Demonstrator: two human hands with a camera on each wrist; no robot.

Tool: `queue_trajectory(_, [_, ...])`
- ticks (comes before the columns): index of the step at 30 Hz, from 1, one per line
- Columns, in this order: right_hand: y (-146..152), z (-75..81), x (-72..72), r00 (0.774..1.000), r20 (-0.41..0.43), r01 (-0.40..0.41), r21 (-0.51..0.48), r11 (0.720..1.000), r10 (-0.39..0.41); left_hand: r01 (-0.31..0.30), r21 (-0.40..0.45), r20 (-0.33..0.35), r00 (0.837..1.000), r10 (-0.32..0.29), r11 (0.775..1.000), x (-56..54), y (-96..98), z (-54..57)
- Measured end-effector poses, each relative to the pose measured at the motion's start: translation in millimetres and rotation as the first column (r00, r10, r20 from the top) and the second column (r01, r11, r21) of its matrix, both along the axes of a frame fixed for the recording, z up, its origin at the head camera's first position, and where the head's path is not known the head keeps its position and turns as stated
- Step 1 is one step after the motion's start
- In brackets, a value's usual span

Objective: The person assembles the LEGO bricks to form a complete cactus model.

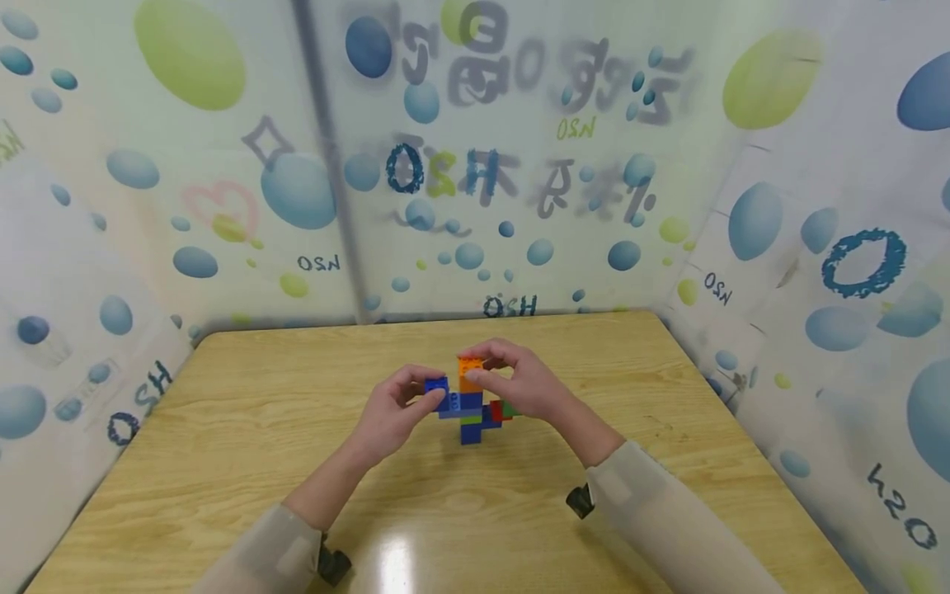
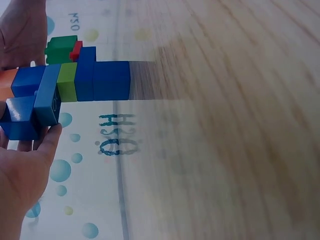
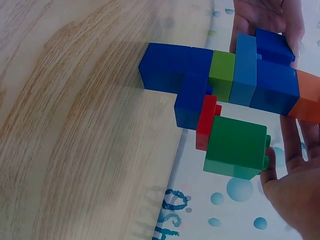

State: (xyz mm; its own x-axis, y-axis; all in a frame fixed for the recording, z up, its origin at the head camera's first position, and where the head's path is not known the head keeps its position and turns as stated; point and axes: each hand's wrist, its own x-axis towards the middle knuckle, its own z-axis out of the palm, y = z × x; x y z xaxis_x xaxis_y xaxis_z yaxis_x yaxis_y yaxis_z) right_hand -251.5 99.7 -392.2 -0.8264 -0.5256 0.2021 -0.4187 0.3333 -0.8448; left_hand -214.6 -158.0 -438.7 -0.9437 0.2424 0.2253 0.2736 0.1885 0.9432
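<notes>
A tower of toy building bricks stands on the table in the head view, its dark blue base brick [image 1: 471, 434] at the bottom. Above the base come a lime green brick [image 2: 67, 82], a medium blue brick [image 2: 47, 95] jutting left, a dark blue brick [image 3: 274, 87] and an orange brick [image 1: 467, 378] on top. To the right, a branch carries a thin red brick [image 3: 206, 124] and a green brick [image 3: 235, 145]. My left hand [image 1: 389, 412] pinches the blue brick [image 1: 437, 384] on the left arm. My right hand [image 1: 529, 384] holds the orange brick between thumb and fingers.
The wooden table [image 1: 245, 462] spreads around the tower. White wall sheeting [image 1: 460, 280] with printed bubbles and lettering encloses its back and sides. A black device [image 1: 334, 566] sits at the left wrist, another black device [image 1: 580, 501] at the right.
</notes>
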Motion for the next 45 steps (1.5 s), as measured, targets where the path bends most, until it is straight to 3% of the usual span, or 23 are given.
queue_trajectory(15, [0.3, 1.1, 0.5, 1.0, -0.01, -0.001, 0.031, 1.0, 0.001, 0.004, 0.009, 0.013, 1.0, -0.004, 1.0, -0.9, -0.5, -0.2])
queue_trajectory(27, [3.0, -6.2, 3.1, 0.997, -0.077, 0.024, 0.051, 0.998, -0.02, -0.009, -0.013, 0.029, 1.0, 0.009, 1.0, -3.2, -0.7, -3.2])
queue_trajectory(33, [19.8, -15.3, 2.2, 0.997, -0.05, 0.069, 0.055, 0.996, -0.066, 0.007, -0.016, 0.047, 0.999, -0.006, 1.0, -3.1, -2.6, -1.2])
queue_trajectory(38, [41.8, -27.4, 2.4, 0.995, -0.043, 0.093, 0.025, 0.995, -0.092, 0.021, -0.026, 0.014, 1.0, -0.021, 0.999, -1.6, -7.2, 2.5])
queue_trajectory(45, [63.0, -42.2, 6.5, 0.994, 0.098, 0.05, 0.015, 0.999, -0.052, 0.053, -0.043, -0.018, 0.998, -0.054, 0.998, 5.7, -10.4, 2.3])
